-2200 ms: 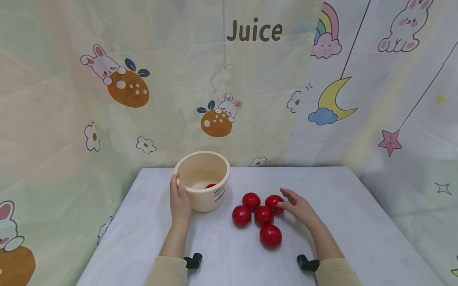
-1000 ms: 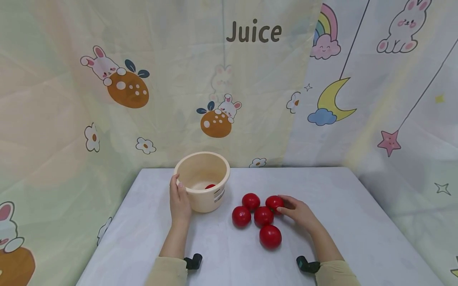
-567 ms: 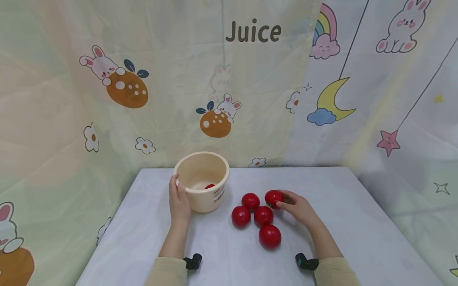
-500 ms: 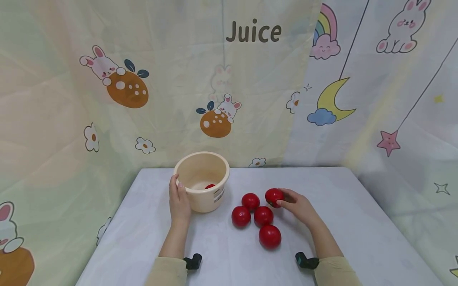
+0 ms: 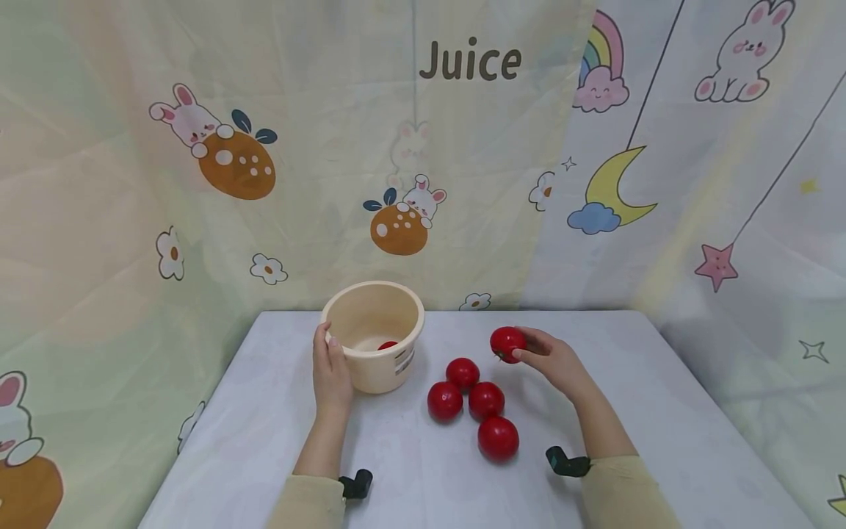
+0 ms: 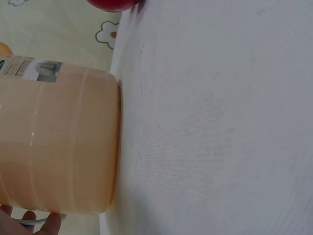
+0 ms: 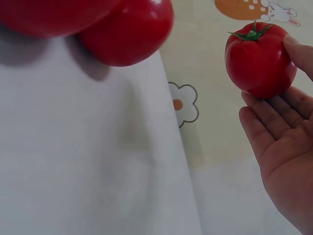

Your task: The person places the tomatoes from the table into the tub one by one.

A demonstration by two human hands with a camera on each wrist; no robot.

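Observation:
My left hand (image 5: 333, 378) holds the cream plastic bucket (image 5: 383, 372) by its left side, at the rim. The bucket stands upright on the table, and part of a red tomato (image 5: 388, 344) shows inside it. In the left wrist view, fingertips (image 6: 51, 224) show at the lower edge of the bucket (image 6: 58, 142). My right hand (image 5: 554, 362) pinches a red tomato (image 5: 507, 344) between thumb and fingers, lifted above the table. Its green stem (image 7: 252, 34) shows in the right wrist view. Several more tomatoes (image 5: 485, 400) lie grouped left of and nearer than this hand.
A white cloth-covered table (image 5: 410, 470) lies under everything. Behind it hangs a printed curtain (image 5: 317, 147) with cartoon rabbits and flowers, close to the table's far edge. A dark wrist mount (image 5: 567, 463) sits at the right cuff.
My right hand has closed on the farthest-right tomato and raised it off the table, away from the group. The left hand and the bucket have stayed in place.

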